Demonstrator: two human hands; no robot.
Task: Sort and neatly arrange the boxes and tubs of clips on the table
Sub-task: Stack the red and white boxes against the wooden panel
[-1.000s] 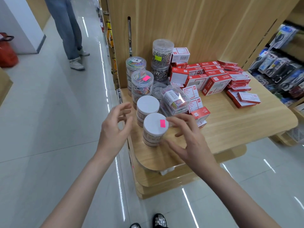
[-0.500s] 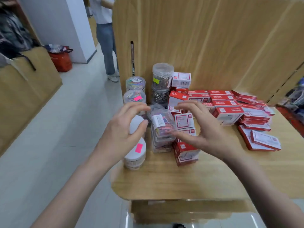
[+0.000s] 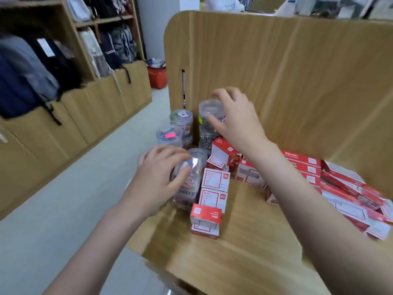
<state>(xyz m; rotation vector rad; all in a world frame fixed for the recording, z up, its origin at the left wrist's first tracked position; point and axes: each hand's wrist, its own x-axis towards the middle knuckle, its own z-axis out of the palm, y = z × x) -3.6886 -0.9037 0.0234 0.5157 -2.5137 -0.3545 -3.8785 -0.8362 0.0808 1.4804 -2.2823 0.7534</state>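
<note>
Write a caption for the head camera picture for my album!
Left hand holds a clear tub while right hand reaches the top silver-clip tub.

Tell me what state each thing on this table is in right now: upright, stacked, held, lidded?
Left hand: grips the clear tub of coloured clips, which is lidded.
Right hand: fingers curled over the top tub of silver clips, lidded, stacked on another tub.
Tub with pink sticker: upright, lidded.
Small red-and-white boxes: closed, two stacked.
Flat red boxes: closed, loosely piled, askew.
Table: holds all of it.
</note>
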